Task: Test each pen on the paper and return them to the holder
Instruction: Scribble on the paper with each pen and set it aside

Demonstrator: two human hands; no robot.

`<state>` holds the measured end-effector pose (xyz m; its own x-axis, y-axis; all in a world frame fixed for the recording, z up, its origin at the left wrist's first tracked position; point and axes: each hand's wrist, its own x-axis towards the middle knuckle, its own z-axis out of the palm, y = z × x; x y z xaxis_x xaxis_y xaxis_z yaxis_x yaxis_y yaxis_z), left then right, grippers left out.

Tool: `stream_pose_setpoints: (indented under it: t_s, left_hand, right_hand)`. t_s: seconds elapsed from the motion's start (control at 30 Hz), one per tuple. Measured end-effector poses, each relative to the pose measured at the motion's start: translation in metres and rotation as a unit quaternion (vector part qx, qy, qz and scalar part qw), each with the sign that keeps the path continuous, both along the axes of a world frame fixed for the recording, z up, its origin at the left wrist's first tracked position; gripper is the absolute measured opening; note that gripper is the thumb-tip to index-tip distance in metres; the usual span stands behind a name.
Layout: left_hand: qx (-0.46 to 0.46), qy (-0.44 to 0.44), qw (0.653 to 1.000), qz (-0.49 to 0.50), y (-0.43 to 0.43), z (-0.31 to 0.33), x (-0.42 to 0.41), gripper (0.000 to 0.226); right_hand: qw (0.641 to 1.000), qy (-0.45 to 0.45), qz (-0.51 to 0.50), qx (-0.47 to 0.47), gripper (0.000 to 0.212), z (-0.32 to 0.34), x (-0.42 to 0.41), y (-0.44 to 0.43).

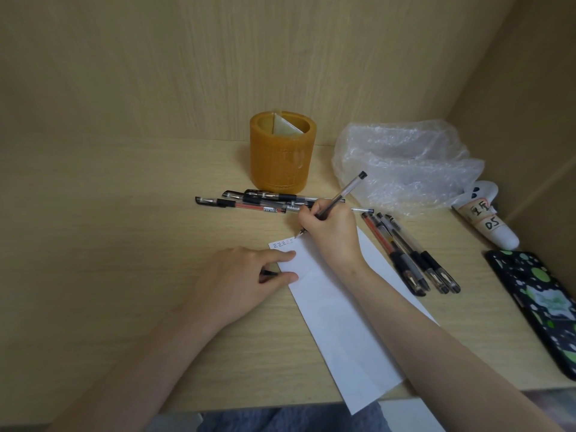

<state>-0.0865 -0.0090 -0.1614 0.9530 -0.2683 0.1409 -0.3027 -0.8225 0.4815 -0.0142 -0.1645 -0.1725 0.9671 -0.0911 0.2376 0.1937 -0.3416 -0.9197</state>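
Observation:
A long white paper strip (336,313) lies slanted on the wooden desk, with small written marks along its top edge. My right hand (332,232) grips a clear-barrelled pen (343,193), its tip touching the paper's top edge. My left hand (246,275) presses the paper's left edge with its fingertips; a small black object, probably a pen cap, shows under its fingers. An orange round holder (280,154) stands behind, holding only a pale card. Several capped pens (249,202) lie before the holder. Several uncapped pens (408,251) lie right of the paper.
Crumpled bubble wrap (402,163) sits at the back right. A white labelled tube (489,219) and a black phone with green dots (539,304) lie at the far right. Wooden walls close the back and right. The desk's front edge runs under my forearms.

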Motion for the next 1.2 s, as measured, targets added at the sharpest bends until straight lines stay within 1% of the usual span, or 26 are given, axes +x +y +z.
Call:
stream_pose_setpoints:
  t_s: [0.4, 0.83, 0.97, 1.2]
  left_hand:
    - [-0.001, 0.011, 1.000, 0.004, -0.0003, 0.0007, -0.0003, 0.040]
    - [0.001, 0.005, 1.000, -0.002, -0.0007, 0.0012, -0.0010, 0.040]
    - [0.000, 0.004, 1.000, -0.004, -0.0005, 0.0017, -0.0012, 0.040]
    - [-0.002, 0.004, 1.000, -0.004, -0.0004, 0.0018, -0.0016, 0.040]
  right_hand:
    - [1.000, -0.003, -0.001, -0.009, 0.036, 0.0009, -0.0005, -0.0001]
    - [1.000, -0.006, -0.002, -0.005, 0.031, 0.0011, -0.0012, 0.0004]
    - [1.000, -0.007, 0.001, 0.008, 0.031, 0.0016, -0.0015, -0.0011]
    - [1.000, -0.001, 0.013, -0.005, 0.029, 0.0016, -0.0025, -0.0006]
